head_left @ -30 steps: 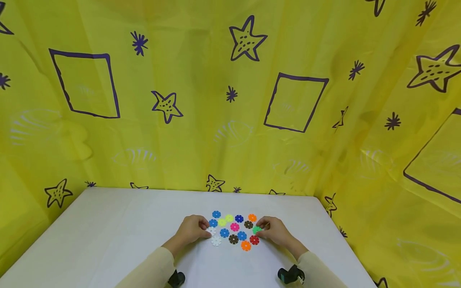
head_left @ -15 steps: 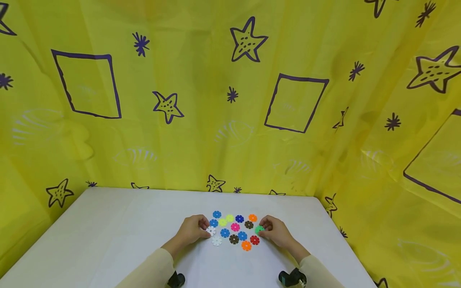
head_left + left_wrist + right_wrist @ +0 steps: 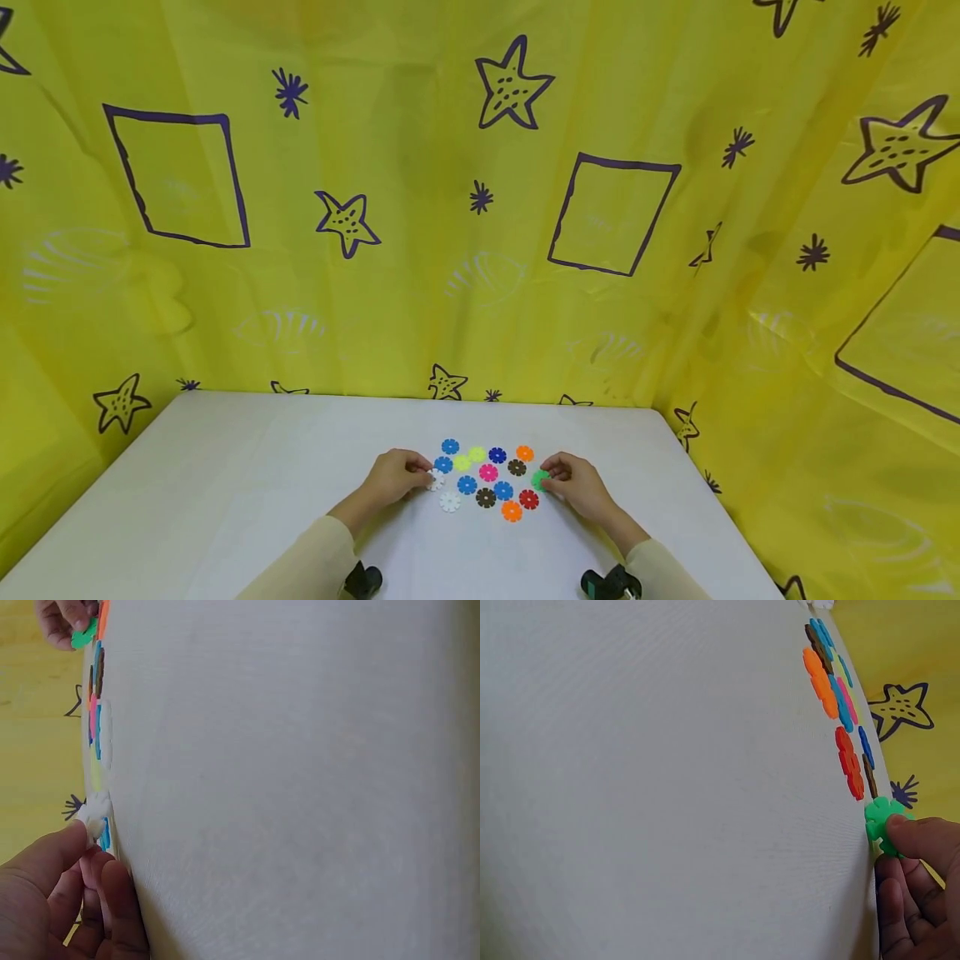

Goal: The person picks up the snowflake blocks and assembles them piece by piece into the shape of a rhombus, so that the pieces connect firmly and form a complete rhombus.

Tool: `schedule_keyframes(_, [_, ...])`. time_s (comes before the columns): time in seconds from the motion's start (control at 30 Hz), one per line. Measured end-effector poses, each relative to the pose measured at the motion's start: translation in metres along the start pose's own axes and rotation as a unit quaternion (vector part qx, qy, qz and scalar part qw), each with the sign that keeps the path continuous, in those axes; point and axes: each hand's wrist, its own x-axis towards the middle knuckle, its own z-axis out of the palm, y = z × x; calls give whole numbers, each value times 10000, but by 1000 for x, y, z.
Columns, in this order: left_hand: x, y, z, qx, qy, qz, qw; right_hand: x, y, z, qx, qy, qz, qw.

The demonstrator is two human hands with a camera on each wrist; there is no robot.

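Head view: my left hand (image 3: pixel 395 477) pinches a white disc (image 3: pixel 437 478), my right hand (image 3: pixel 581 485) a green disc (image 3: pixel 539 478), fingers (image 3: pixel 56 851) narrow on each, at opposite ends of the loose discs (image 3: pixel 488 472) on the bench (image 3: pixel 262 500). I judge this a gripping step; next calls for steady pressure, avoiding neighbours.

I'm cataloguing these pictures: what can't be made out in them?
Left wrist: part of the white flower-shaped plastic disc, covered by the left hand.
Right wrist: part of the green flower-shaped plastic disc, covered by the right hand.
Right wrist: a white piece, cut off by the top edge.
Left wrist: faces of the multicoloured plastic discs, seen nearly edge-on.
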Motion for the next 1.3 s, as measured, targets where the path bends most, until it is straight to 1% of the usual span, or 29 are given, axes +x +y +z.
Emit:
schedule_keyframes(0.1, [0,-2,-1,-163,13,-98,9998,-3,1,0,161,51,-24,9999])
schedule_keyframes(0.27, [-1,-5,-1,-564,33,-324,9979,-7,3,-1,433,31,-35,9991])
schedule_keyframes(0.4, [-5,-6,-3,-881,127,-496,9948,-12,0,0,640,82,148,9978])
schedule_keyframes(0.53, [-10,-7,-4,-1257,173,-557,9903,-16,0,3,828,241,382,9955])
schedule_keyframes(0.67, [-16,-11,-3,-1679,152,-659,9835,-19,2,6,1115,414,506,9916])
schedule_keyframes(0.77, [-20,-13,-2,-1852,103,-710,9801,-23,3,7,1357,497,593,9877])
schedule_keyframes(0.9, [-24,-13,-2,-1970,15,-722,9777,-29,2,8,1596,478,727,9834])
schedule_keyframes(1.0, [-28,-14,-1,-2058,-50,-657,9764,-33,-1,10,1715,433,773,9812])
schedule_keyframes(1.1, [-33,-13,-1,-2144,-133,-570,9750,-38,-3,12,1785,419,749,9802])
schedule_keyframes(1.3, [-43,-10,0,-2302,-348,-507,9712,-46,-6,18,1767,310,579,9821])
